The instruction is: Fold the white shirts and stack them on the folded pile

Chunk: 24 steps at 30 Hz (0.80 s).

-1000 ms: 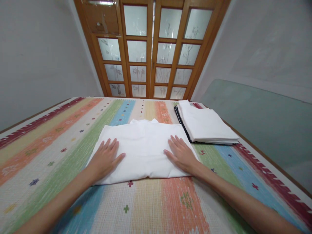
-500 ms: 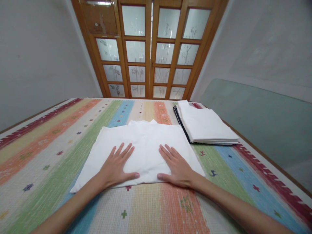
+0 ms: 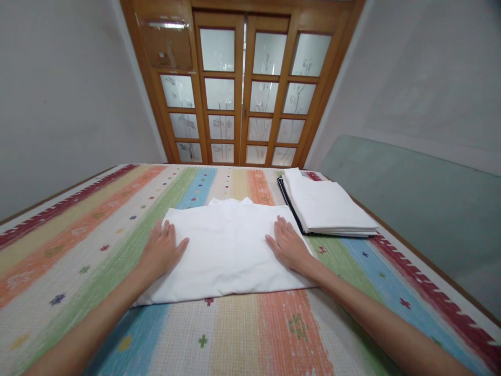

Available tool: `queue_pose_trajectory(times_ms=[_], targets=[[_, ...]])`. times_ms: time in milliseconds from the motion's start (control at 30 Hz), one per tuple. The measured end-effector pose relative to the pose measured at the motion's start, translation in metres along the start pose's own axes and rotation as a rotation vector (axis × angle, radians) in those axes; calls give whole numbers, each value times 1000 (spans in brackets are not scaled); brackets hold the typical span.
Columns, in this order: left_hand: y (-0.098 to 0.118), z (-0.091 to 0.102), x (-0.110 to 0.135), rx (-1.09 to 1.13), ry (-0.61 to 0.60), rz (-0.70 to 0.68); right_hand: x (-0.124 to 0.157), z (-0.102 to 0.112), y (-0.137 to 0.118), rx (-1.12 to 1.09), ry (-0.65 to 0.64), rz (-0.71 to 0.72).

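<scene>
A white folded garment (image 3: 230, 250) lies spread on the patterned cloth in front of me, with what looks like a collar bunched at its far edge. At its left edge rests my left hand (image 3: 161, 249), fingers stretched forward and thumb apart, holding nothing. My right hand (image 3: 290, 246) lies flat near the right edge, open, with its thumb out to the side. Faint creases run across the white fabric close to its near edge. The garment's left and right edges are partly hidden under my hands and forearms.
To the right, near the far end, sits a stack of folded white garments (image 3: 329, 203) with a black one (image 3: 290, 203) showing beneath. A striped multicoloured cloth (image 3: 235, 334) covers the table. A pale green panel (image 3: 410, 193) leans along the right wall; wooden glazed doors (image 3: 240, 120) stand beyond.
Both hands have slid apart and away from me, from the garment's middle to its left and right sides. My view has tilted up slightly.
</scene>
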<state>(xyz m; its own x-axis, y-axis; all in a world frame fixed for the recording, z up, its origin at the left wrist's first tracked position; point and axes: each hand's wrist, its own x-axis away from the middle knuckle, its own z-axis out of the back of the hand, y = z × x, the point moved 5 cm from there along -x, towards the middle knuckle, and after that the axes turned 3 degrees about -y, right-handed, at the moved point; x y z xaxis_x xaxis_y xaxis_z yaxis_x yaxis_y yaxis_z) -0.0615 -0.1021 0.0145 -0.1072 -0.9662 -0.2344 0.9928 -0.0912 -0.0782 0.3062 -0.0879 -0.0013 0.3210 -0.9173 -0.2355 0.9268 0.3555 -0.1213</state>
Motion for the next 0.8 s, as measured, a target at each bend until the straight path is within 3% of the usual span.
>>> queue_pose_trajectory(times_ms=[100, 167, 400, 600, 700, 800], targets=[[22, -5, -23, 79, -35, -119, -32, -5, -17, -115, -37, 99], [25, -13, -36, 111, -114, -101, -50, -14, -16, -157, -102, 59], [-9, -27, -56, 80, -134, 156, -63, -22, 22, -32, -161, -297], [-23, -22, -57, 69, -107, 351, -60, -13, 20, -11, -150, -357], [-7, -5, -52, 8, 0, 279, -58, -6, 11, 15, -128, -332], [35, 11, -40, 60, -5, 39, -52, 1, -15, -45, -117, -109]])
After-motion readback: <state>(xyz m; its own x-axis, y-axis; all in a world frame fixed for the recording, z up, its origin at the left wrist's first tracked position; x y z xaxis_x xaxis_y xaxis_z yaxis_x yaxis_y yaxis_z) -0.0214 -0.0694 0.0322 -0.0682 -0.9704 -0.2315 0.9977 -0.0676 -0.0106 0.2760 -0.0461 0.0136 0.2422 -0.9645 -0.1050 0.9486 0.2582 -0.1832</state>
